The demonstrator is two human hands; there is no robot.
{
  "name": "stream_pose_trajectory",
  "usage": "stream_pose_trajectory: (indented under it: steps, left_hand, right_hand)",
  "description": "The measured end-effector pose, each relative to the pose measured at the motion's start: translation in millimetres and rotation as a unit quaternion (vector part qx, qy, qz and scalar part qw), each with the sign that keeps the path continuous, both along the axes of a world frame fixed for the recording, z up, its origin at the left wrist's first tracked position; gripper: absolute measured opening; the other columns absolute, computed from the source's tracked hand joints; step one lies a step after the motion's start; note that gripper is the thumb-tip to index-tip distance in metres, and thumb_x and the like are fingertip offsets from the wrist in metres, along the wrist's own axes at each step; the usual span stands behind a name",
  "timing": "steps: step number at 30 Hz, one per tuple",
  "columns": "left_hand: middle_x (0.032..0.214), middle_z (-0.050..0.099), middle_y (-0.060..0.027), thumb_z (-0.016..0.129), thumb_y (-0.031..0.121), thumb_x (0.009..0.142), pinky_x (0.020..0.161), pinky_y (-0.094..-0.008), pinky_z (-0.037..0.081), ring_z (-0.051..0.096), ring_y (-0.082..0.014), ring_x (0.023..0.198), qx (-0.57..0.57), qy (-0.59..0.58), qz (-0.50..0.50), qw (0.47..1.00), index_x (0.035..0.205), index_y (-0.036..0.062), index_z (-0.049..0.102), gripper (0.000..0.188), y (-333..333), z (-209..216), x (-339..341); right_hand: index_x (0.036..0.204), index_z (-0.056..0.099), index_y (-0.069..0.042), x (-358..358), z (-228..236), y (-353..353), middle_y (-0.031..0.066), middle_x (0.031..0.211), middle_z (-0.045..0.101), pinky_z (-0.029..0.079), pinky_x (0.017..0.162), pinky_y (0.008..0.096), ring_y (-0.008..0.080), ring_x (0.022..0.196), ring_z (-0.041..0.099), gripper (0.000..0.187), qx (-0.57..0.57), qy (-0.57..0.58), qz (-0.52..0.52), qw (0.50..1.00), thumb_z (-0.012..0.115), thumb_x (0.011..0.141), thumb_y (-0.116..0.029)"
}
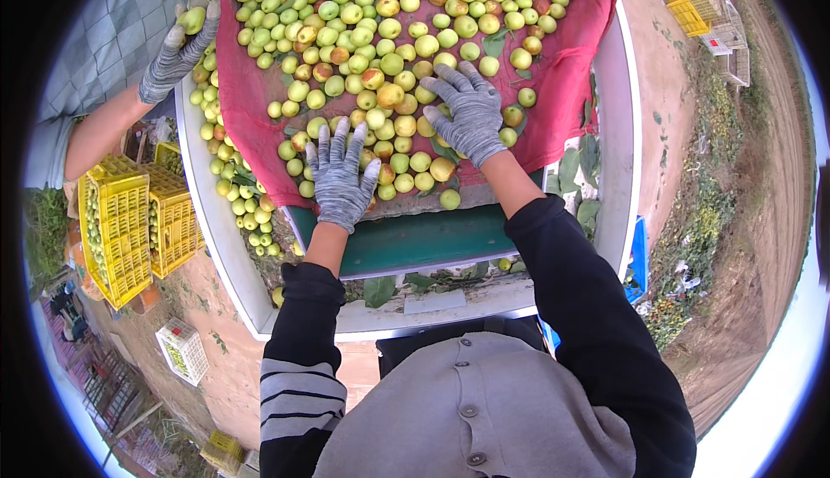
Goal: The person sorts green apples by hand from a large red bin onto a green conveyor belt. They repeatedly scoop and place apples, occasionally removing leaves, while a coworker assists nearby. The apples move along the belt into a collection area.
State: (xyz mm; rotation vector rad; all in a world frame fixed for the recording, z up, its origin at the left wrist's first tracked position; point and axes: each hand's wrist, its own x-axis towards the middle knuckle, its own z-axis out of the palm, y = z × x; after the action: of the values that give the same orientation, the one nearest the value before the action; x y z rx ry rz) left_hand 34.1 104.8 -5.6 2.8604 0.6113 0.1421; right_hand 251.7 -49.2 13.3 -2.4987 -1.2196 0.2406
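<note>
Fruit (391, 95): round, green to russet; spread over the red cloth (588, 54) from the top edge of the frame to its middle.
Fruit to hands: the main spread lies above both hands in the frame, on the side away from the wearer; a smaller cluster sits in the gap between the left hand (340, 180) and the right hand (474, 113).
Long axis: none evident on single fruits; the spread narrows downward, toward the green panel (424, 240) at lower centre.
Nearer hand: the right hand reaches higher into the spread; the left hand rests at its lower left margin. Both border the cluster between them.
Left glove: grey knit; hand open, palm down, fingers apart and pointing up the frame.
Right glove: grey knit; hand open, palm down, fingers loosely spread toward the upper left.
Grip: no fruit visibly enclosed by these 2 hands; palms hidden, so I cannot tell what lies beneath.
Opposite worker: at upper left, a co-worker's gloved hand (177, 59) holds 1 green fruit (191, 20).
White tray rim (618, 132): surrounds the cloth at left, right and bottom.
Yellow crates (121, 227): left side of the frame, with fruit inside.
</note>
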Motion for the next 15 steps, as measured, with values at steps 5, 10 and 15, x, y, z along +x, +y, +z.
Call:
stream_pose_trajectory:
  steps: [5, 10, 15]
  left_hand:
    - [0.153, 0.033, -0.0151, 0.066, 0.050, 0.085, 0.115, -0.0598, 0.019, 0.026, -0.0441, 0.142, 0.012, -0.053, 0.093, 0.994, 0.150, 0.0162, 0.036, 0.079, 10, 12, 12]
    - [0.145, 0.044, -0.0113, 0.071, 0.049, 0.080, 0.114, -0.0519, 0.026, 0.032, -0.0397, 0.138, -0.015, -0.037, -0.032, 0.999, 0.137, 0.0218, 0.056, 0.065, -10, 19, 50]
    - [0.141, 0.051, -0.0088, 0.071, 0.049, 0.079, 0.111, -0.0488, 0.033, 0.038, -0.0382, 0.135, -0.107, -0.002, -0.109, 0.988, 0.130, 0.0209, 0.063, 0.059, -50, 29, 33]
  right_hand:
    - [0.134, 0.056, -0.017, -5, 5, -50, 0.0106, 0.140, 0.051, 0.033, 0.109, 0.0517, 0.0280, 0.131, 0.046, 0.059, 0.126, -0.075, -0.147, 0.978, 0.070, 0.080, -0.035]
    - [0.133, 0.056, -0.016, -27, 14, -48, 0.0078, 0.138, 0.053, 0.038, 0.107, 0.0490, 0.0268, 0.129, 0.049, 0.058, -0.019, 0.128, -0.048, 0.990, 0.069, 0.080, -0.034]
    - [0.121, 0.059, -0.010, 137, 21, -13, 0.0161, 0.132, 0.055, 0.047, 0.098, 0.0432, 0.0325, 0.121, 0.054, 0.041, 0.127, -0.105, -0.202, 0.965, 0.064, 0.083, -0.024]
